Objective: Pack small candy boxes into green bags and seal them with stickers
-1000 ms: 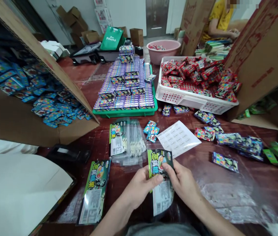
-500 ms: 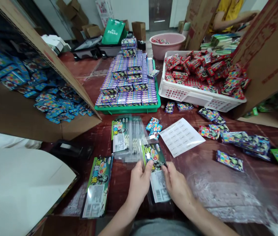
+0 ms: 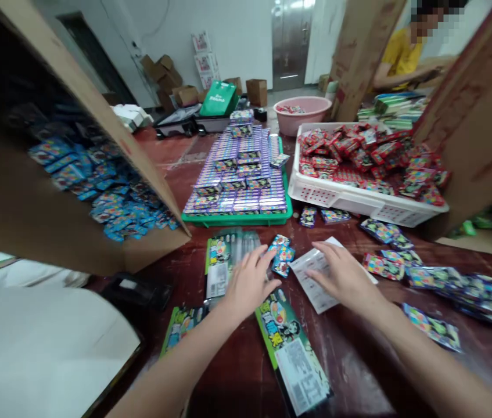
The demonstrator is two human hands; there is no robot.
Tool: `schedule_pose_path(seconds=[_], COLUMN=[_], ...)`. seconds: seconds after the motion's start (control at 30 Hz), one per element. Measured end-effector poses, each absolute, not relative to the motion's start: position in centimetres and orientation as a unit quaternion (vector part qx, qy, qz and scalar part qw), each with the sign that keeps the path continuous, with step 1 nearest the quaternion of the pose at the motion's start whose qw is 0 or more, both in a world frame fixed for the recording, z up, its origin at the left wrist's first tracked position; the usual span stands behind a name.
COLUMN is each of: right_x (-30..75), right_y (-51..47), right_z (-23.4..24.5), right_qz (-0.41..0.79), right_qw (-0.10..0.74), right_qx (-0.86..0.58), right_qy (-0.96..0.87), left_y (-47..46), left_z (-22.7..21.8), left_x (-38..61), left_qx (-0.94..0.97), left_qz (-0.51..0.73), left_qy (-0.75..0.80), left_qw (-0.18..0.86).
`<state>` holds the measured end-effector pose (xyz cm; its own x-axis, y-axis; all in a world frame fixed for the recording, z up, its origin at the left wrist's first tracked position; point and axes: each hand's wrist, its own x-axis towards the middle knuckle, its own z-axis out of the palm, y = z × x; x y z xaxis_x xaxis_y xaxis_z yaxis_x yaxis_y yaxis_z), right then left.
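Observation:
A green printed bag (image 3: 291,342) lies flat on the dark red table just below both hands, free of them. My left hand (image 3: 248,281) reaches forward over a stack of clear bags with green headers (image 3: 223,261), its fingers spread and stretched toward a few small blue packets (image 3: 283,253). My right hand (image 3: 344,276) lies open, palm down, on a white sheet of stickers (image 3: 315,278). Neither hand holds anything.
A cardboard box (image 3: 19,215) at left spills blue packets. A green tray (image 3: 237,217) holds stacked purple packets; a white basket (image 3: 359,200) holds red ones. Loose packets (image 3: 437,278) lie at right. Another green bag (image 3: 185,322) lies at left. A person in yellow (image 3: 402,55) works behind.
Both hands have let go of the green printed bag, which now lies on the table. They moved forward, the left toward the blue packets, the right onto the sticker sheet.

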<state>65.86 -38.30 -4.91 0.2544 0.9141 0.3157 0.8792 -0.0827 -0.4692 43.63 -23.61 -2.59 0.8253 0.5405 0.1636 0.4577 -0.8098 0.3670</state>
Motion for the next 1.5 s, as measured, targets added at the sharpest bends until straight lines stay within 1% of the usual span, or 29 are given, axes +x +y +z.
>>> schedule_pose_path(seconds=[0.1, 0.2, 0.27, 0.37, 0.43, 0.5, 0.57, 0.63, 0.7, 0.8, 0.87, 0.97, 1.07, 1.2, 1.3, 1.4, 1.5], right_x=[66.9, 70.2, 72.5, 74.0, 73.4, 72.1, 71.0, 70.6, 70.9, 71.6, 71.7, 71.0, 70.3, 70.0, 70.3, 70.9, 71.4], right_y=[-38.2, -41.9, -46.3, -53.2, -56.1, -57.3, -57.2, -56.9, -57.1, -58.1, -58.6, -58.3, -57.5, -57.4, -58.6, -60.7, -62.3], right_z=[-4.6, -4.2, -3.8, -3.8, -4.3, -5.2, -6.1, -6.7, -7.0, -7.0, -6.9, -6.9, -7.0, -7.0, -7.0, -7.2, -7.5], right_qz=[-0.006, -0.031, -0.033, 0.014, 0.063, 0.095, 0.091, 0.08, 0.089, 0.11, 0.101, 0.096, 0.117, 0.142, 0.153, 0.161, 0.17], right_qw=[0.322, 0.295, 0.249, 0.151, 0.089, 0.058, 0.07, 0.111, 0.157, 0.193, 0.199, 0.202, 0.212, 0.244, 0.241, 0.228, 0.229], right_qx=[-0.763, -0.824, -0.863, -0.926, -0.953, -0.963, -0.963, -0.947, -0.91, -0.857, -0.858, -0.868, -0.849, -0.8, -0.79, -0.802, -0.811], right_qy=[-0.56, -0.484, -0.438, -0.345, -0.281, -0.245, -0.246, -0.289, -0.374, -0.466, -0.463, -0.443, -0.47, -0.53, -0.542, -0.527, -0.51], left_y=[-23.3, -23.1, -22.4, -20.7, -19.8, -19.7, -20.9, -23.4, -26.8, -32.0, -34.5, -36.4, -37.3, -38.7, -39.4, -38.8, -37.9], left_z=[-3.0, -3.7, -3.9, -3.6, -2.6, -0.9, 1.0, 2.7, 3.4, 2.1, 0.3, -2.1, -3.4, -4.2, -4.5, -4.3, -4.4], left_x=[48.3, 50.8, 50.8, 49.4, 48.4, 48.0, 48.5, 49.6, 50.9, 52.4, 52.6, 51.7, 50.5, 51.4, 53.1, 53.3, 52.2], left_qx=[0.936, 0.939, 0.951, 0.956, 0.953, 0.957, 0.972, 0.984, 0.986, 0.978, 0.976, 0.975, 0.966, 0.955, 0.943, 0.942, 0.946], left_qz=[0.088, 0.015, -0.011, 0.022, 0.048, 0.068, 0.092, 0.102, 0.069, -0.022, -0.033, 0.012, 0.007, -0.009, -0.007, -0.009, -0.017], left_qy=[0.323, 0.337, 0.305, 0.294, 0.298, 0.276, 0.217, 0.134, 0.048, -0.029, -0.023, 0.066, 0.125, 0.09, 0.059, 0.027, 0.031], left_qw=[0.106, 0.068, 0.048, -0.001, -0.038, -0.048, -0.009, 0.065, 0.141, 0.207, 0.216, 0.212, 0.227, 0.284, 0.327, 0.335, 0.324])
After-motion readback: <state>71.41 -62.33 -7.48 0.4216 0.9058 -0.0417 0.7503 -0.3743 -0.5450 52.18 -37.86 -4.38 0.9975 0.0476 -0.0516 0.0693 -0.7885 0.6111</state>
